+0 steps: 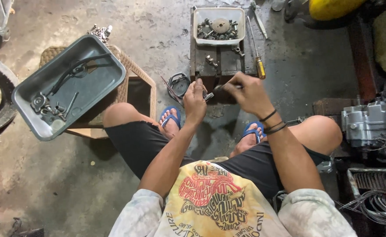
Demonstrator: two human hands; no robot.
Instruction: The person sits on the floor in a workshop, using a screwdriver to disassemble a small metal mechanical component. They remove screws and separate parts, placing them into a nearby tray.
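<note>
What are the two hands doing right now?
Left hand: closed on a small metal part.
Right hand: closed around a thin tool.

No packages, signs or screens showing here, folks. The nearest thing to a label is the printed design on the yellow shirt front (210, 197) at the bottom centre: a red and black graphic, ringed below by a curve of dark lettering.

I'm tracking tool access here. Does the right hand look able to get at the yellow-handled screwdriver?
Probably yes: the screwdriver lies uncovered just beyond the right hand, nothing between them. That hand already pinches a small metal part, though.
</note>
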